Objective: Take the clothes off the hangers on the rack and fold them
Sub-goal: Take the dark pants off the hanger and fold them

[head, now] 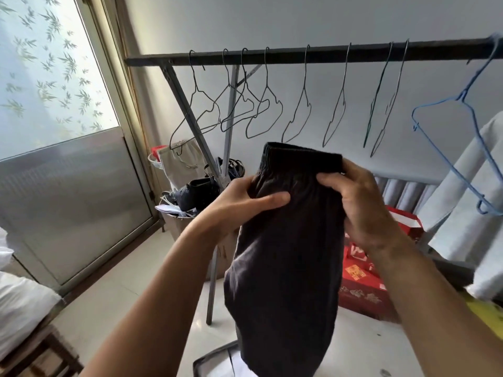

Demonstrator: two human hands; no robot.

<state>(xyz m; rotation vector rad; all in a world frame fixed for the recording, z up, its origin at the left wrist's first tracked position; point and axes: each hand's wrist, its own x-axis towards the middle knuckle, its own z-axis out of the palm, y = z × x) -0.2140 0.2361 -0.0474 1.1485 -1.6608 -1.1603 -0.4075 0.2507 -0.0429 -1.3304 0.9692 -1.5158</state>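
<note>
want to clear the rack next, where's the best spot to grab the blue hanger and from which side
Grip the blue hanger at its twisted neck just under the hook, reaching from the front and lifting up. The hook loops over the rail, so it likely frees only upward. The neck is stiff; the long thin wire sides would probably flex. It hangs tilted toward the right end, so a right hand approach looks easiest.

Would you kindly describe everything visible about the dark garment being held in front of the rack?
The dark garment is charcoal-black, soft knit-looking fabric with a ribbed, elastic-looking band at its top edge. It hangs lengthwise, doubled over, its lower end dropping out of view. The left hand pinches it below the band with the thumb across the front; the right hand grips its right edge. It touches no hanger.
</note>
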